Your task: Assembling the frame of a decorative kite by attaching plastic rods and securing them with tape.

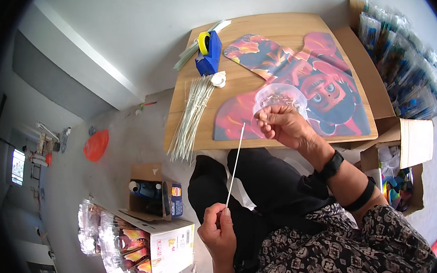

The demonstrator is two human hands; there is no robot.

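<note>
Left hand [218,230]: thumb and fingers closed on thin white stick [236,167], stick tilted upward below table [294,20] edge. Right hand [281,123]: fingertips pinched narrow in front of clear bowl [300,97] — any item between them could not be made out. Bowl contained small pieces [276,99]; bowl stood on printed mat [331,71]. Blue dispenser [214,59] held yellow tape roll [204,43]. White carton [175,250], lower left — contained clear-wrapped packets [134,240]. Right-hand box [415,141] contained mixed colourful items [394,189].
</note>
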